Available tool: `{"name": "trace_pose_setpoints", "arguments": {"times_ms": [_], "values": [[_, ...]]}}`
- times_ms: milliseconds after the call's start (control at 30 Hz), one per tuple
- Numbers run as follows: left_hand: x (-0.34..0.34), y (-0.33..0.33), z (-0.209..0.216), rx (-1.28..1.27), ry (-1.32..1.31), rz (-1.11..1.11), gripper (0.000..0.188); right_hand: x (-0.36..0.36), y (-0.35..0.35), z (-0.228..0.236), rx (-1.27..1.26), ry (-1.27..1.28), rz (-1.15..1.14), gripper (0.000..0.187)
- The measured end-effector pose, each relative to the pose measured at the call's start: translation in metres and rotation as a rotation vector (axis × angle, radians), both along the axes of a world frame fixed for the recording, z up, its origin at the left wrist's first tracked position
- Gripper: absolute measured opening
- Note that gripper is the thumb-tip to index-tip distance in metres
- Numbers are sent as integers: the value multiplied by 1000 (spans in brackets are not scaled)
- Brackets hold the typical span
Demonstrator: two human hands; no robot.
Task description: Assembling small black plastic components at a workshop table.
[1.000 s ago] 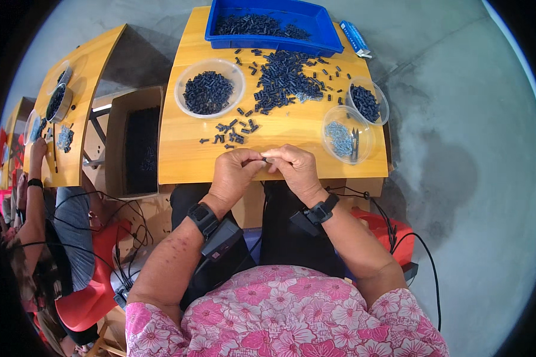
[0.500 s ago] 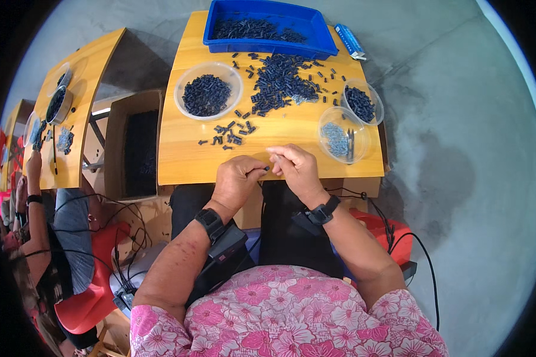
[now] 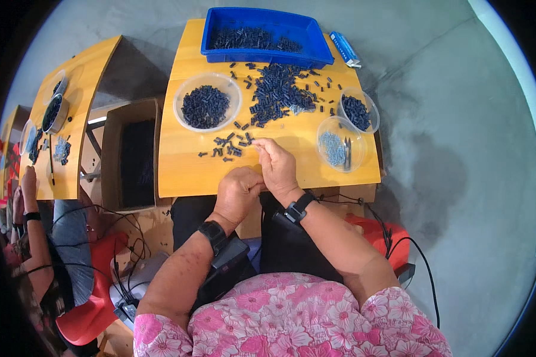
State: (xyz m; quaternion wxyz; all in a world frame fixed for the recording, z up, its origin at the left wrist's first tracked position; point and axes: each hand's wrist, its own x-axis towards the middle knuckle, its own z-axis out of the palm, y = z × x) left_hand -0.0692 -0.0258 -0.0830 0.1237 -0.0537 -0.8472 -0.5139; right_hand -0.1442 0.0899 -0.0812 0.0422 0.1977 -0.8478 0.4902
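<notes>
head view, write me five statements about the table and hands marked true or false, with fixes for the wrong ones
1. A blue tray sits at the far end of the table. True.
2. The right hand is inside the blue tray. False: its fingertips are beside a scattered group of black parts nearer the person.
3. The large clear tub on the left holds black pieces. True.
4. The left hand lies flat with fingers spread. False: it is curled.
5. A dark band is on the left wrist. True.
</notes>
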Motion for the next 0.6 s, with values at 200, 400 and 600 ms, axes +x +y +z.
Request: {"name": "trace_pose_setpoints", "arguments": {"times_ms": [200, 400, 600], "values": [[0, 2, 0, 8, 51, 33, 9, -1, -1, -1, 63, 109, 22, 11], [1, 1, -9, -24, 87, 45, 10, -1, -2, 1, 94, 154, 51, 11], [2, 1, -11, -38, 101, 46, 12, 1, 0, 1, 85, 62, 59, 11]]}}
